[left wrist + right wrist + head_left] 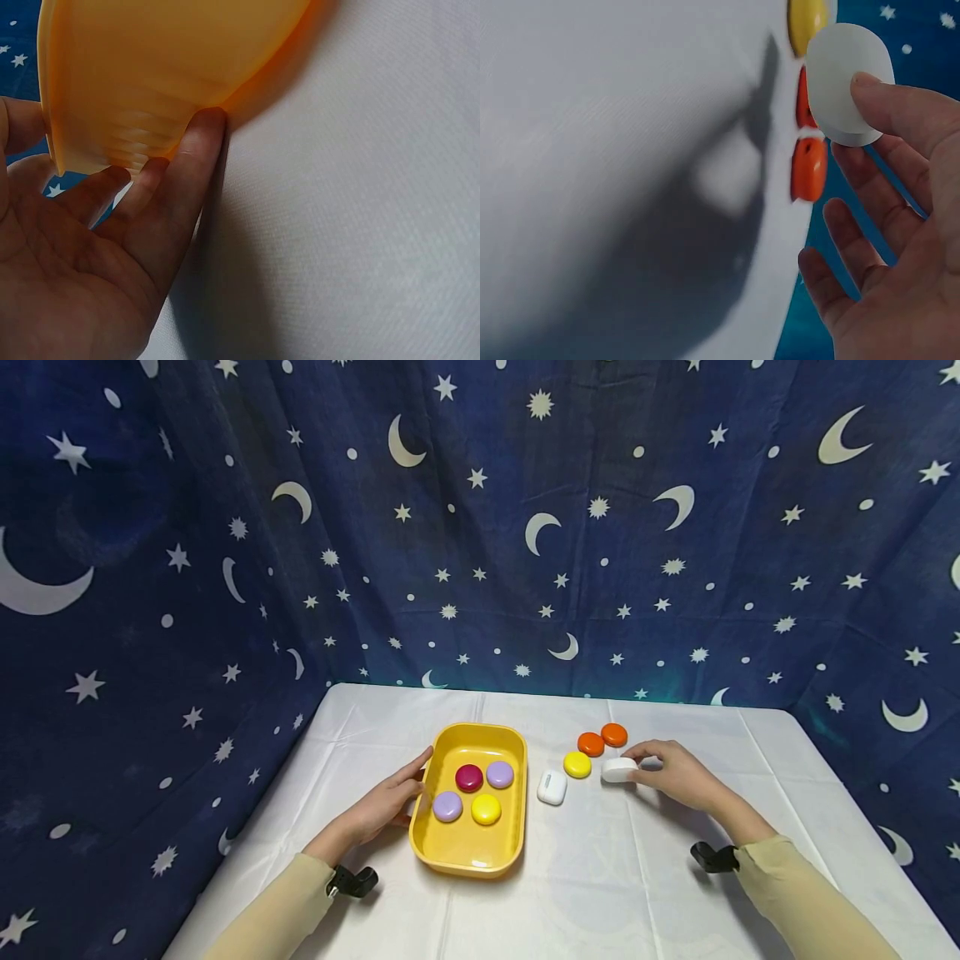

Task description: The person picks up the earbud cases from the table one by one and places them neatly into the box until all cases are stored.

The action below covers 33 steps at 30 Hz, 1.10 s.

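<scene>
A: White oval plastic case (618,769) sits on the white tablecloth (600,877), pinched by the right hand (678,774) near the orange discs (602,739).

B: Left hand (386,806), fingers straight, braces the yellow plastic tray (450,860), apparently steadying it.

You see: white earbud case (552,787) mid-tabletop | yellow disc (577,764) at its 1 o'clock | two orange discs (602,740) beyond | starry curtain (480,527) at 12

navy moon & star curtain (480,527) all round, white tablecloth (600,893), even light
</scene>
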Motion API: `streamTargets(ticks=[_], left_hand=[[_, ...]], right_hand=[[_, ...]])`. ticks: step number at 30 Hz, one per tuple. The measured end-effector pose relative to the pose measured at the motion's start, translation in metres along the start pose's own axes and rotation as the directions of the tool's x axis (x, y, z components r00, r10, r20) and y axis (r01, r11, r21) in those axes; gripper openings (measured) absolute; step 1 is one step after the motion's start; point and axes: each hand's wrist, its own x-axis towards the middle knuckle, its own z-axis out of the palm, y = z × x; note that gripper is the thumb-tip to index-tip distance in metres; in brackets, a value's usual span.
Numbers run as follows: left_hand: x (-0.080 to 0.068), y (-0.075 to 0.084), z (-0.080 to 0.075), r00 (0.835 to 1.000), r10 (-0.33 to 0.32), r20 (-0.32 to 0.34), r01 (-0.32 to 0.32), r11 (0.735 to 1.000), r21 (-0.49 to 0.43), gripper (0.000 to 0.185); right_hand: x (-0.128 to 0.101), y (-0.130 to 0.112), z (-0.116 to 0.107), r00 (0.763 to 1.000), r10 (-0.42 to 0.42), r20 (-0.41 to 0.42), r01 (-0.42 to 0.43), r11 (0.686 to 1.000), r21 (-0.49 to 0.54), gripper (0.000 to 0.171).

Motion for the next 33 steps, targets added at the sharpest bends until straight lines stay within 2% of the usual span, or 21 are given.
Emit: streamTargets(ticks=[8,16,20,25,33], left_hand=[[0.0,-0.001,-0.001,1.0,0.003,0.007,-0.003,1.0,-0.011,0.065],[-0.001,0.0,-0.001,1.0,-0.002,0.008,0.002,1.0,-0.011,0.065],[-0.001,0.001,-0.002,1.0,0.002,0.011,-0.002,1.0,-0.009,0.065],[0.0,0.001,-0.002,1.0,0.004,0.013,-0.004,1.0,-0.013,0.065],[0.0,0.0,-0.001,1.0,0.011,0.018,-0.011,1.0,-0.015,0.066]], right_hand=[[0.004,-0.036,0.005,0.999,-0.036,-0.039,0.036,0.999,-0.005,0.036],[0.014,-0.076,0.019,0.986,-0.159,-0.053,0.162,0.984,0.069,0.024],[0.018,-0.096,0.025,0.979,-0.201,-0.024,0.203,0.975,0.09,0.023],[0.022,-0.121,0.035,0.981,-0.193,0.029,0.189,0.977,0.094,0.022],[0.031,-0.152,0.052,0.969,-0.219,0.112,0.218,0.976,0.025,0.02]])
